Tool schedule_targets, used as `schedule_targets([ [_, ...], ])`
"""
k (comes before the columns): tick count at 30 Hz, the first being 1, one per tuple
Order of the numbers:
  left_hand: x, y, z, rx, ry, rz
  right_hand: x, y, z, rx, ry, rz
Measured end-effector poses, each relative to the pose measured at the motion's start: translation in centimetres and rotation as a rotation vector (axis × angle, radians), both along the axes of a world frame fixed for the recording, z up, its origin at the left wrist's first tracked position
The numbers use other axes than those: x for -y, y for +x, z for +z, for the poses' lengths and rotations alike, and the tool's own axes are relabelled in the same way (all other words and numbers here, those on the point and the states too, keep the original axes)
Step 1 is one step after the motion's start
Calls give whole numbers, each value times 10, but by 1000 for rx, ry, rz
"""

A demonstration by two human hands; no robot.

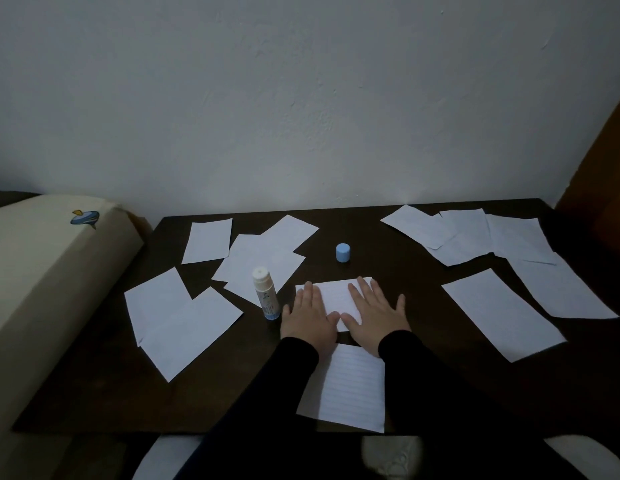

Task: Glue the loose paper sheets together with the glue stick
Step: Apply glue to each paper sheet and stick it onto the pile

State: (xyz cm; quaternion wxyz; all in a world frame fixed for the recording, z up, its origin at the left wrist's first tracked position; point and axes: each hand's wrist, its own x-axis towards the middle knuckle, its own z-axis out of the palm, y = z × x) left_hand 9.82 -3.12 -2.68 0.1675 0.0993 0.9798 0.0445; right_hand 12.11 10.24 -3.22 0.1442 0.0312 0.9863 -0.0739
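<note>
Left hand: the left hand (310,315) lies flat, fingers straight and a little spread, pressing down on the left part of the lined sheet (336,297) in the middle of the table.
Right hand: the right hand (372,315) is flat too, fingers fanned out, palm down on the right part of that same sheet; both thumbs point inward and nearly meet.
Sleeves: black sleeves (294,362) run from the near edge up to both wrists.
Pressed sheet: lined paper, lying crosswise; its near edge sits over the far end of a second lined sheet (346,389) that reaches toward the near edge of the table. Whether the two are stuck, I cannot tell.
Glue stick: the glue stick (265,294) stands upright with its cap off, just left of the left hand, white top showing and blue base down.
Cap: the blue cap (343,252) stands by itself farther back, beyond the pressed sheet, apart from the stick.
Loose sheets, left: a scatter of white sheets (183,317) lies on the left, several overlapping.
Loose sheets, right: another spread of sheets (502,313) covers the right side, the far ones overlapping in a pile.
Table: a dark wooden table (93,382) carries everything.
Left edge: a cream cushion (41,271) with a small blue print lies alongside the table.
Behind: a plain pale wall (301,98).
</note>
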Motion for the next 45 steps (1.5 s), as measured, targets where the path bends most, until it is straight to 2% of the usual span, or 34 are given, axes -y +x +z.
schedule_targets([
  [12, 17, 3, 17, 102, 107, -4, -6, 19, 3, 56, 2, -84],
  [14, 26, 14, 21, -28, 226, 25, -6, 21, 4, 49, 2, -87],
  [16, 41, 31, 25, -246, 459, 127, -7, 18, 7, 9, -18, -98],
  [18, 56, 39, 24, -370, 622, 247, -9, 12, 11, -60, -49, -124],
  [21, 70, 40, 19, -343, 817, 534, -12, 2, 15, -144, -66, -120],
  [23, 76, 37, 15, -315, 908, 720, -13, -4, 15, -125, -74, -109],
  [26, 78, 30, 13, -245, 989, 714, -13, -11, 13, -3, -100, -129],
  [31, 72, 21, 18, -132, 904, 561, -14, -7, 6, -35, -114, -162],
  [35, 81, 30, 18, -16, 917, 485, -11, 0, 6, -65, -138, -185],
  [39, 103, 39, 15, -17, 640, 332, -8, 7, 12, -173, -113, -216],
  [42, 111, 46, 11, 26, 521, 279, -9, 13, 15, -261, -112, -226],
  [45, 107, 51, 5, -12, 477, 288, -12, 21, 19, -330, -301, -304],
])
